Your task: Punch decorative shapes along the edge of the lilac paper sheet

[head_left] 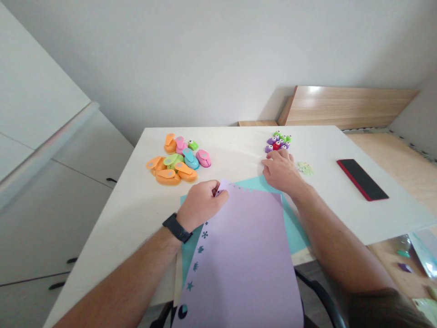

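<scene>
A sheet of purple paper (247, 246) lies tilted toward me, with punched shapes such as stars and flowers along its left and far edges. My left hand (205, 200) is closed on the sheet's far left corner, thumb on top. Under it, a light blue sheet (293, 228) rests on the table. My right hand (282, 171) reaches across to the small craft punches (276, 142) in purple, green and red with eye-like tops. Its fingers are apart and curved just in front of them; whether a fingertip touches one is hidden.
Larger craft punches (169, 176) in orange, pink, green and blue sit at the table's left. Pale green paper bits (305, 168) lie right of my right hand. A black and red flat object (362, 180) is farther right. A wooden headboard (348, 105) stands behind.
</scene>
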A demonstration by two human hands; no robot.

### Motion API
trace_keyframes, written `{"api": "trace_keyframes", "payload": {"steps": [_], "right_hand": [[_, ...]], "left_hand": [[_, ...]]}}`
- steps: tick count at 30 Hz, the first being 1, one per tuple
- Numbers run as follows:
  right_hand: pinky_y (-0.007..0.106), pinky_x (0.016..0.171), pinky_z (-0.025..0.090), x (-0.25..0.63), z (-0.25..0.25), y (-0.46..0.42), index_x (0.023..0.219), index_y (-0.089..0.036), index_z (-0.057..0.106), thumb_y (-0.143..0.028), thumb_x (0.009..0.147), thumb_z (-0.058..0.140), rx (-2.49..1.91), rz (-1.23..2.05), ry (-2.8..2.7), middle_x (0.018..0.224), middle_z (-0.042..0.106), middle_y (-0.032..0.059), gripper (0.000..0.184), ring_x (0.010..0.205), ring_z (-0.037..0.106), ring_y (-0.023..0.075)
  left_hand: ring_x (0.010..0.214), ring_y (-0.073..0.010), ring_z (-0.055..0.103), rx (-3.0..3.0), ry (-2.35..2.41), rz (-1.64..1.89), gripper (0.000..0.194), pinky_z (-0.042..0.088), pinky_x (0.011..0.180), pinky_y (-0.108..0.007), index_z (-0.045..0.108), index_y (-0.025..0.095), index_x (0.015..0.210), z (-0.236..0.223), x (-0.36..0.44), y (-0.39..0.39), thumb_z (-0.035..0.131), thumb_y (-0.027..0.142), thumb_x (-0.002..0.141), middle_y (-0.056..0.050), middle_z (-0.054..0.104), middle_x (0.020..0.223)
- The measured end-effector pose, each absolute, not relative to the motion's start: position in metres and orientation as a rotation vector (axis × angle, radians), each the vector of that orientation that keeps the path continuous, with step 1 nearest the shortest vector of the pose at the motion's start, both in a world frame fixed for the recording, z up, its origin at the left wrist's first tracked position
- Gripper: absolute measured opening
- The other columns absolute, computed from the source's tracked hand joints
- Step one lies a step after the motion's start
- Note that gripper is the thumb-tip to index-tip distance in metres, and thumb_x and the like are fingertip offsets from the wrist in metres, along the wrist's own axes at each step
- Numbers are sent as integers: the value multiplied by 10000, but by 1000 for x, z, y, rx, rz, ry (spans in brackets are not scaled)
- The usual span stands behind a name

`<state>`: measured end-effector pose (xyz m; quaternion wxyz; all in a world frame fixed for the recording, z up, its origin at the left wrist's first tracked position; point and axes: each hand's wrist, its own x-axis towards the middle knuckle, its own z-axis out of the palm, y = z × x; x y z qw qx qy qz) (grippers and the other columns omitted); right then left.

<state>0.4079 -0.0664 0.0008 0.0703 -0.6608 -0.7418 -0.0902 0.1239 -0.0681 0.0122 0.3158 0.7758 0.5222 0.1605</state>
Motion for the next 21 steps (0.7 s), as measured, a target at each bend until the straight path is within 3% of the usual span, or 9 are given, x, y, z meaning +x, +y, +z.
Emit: {"api": "trace_keyframes", "payload": {"steps": [4, 11, 17, 21], "right_hand": [[539, 925, 389, 417, 1, -64, 999, -188, 779, -256, 939, 488, -2098, -312, -2121, 1229, 613, 189, 305, 1151, 423, 390], [523, 954, 398, 434, 14, -62, 1132, -221, 757, -268, 925, 501, -2065, -327, -1926, 1231, 611, 167, 332, 1157, 472, 381], [485, 930, 440, 460, 21, -61, 1152, -219, 693, -346, 786, 645, -2270, -63, -1910, 1146, 667, 152, 390, 1067, 589, 350], [462, 886, 456, 462, 20, -60, 1159, -218, 658, -322, 781, 618, -2366, 48, -1978, 1089, 714, 127, 394, 1026, 636, 335]], "left_hand": [[552, -133, 444, 2047, 1376, 442, 289, 251, 559, -300, 460, 211, 625, 12, 124, -68, 541, 379, 846, 45, 447, 543], [545, -127, 433, 2033, 1387, 437, 277, 248, 558, -300, 467, 209, 627, 14, 125, -68, 541, 374, 837, 46, 453, 544], [538, -123, 421, 2046, 1400, 439, 306, 242, 554, -304, 427, 209, 609, 15, 126, -69, 554, 373, 834, 52, 422, 536], [537, -123, 423, 2040, 1390, 438, 295, 241, 555, -304, 443, 209, 619, 14, 126, -68, 549, 373, 840, 53, 430, 542]]}}
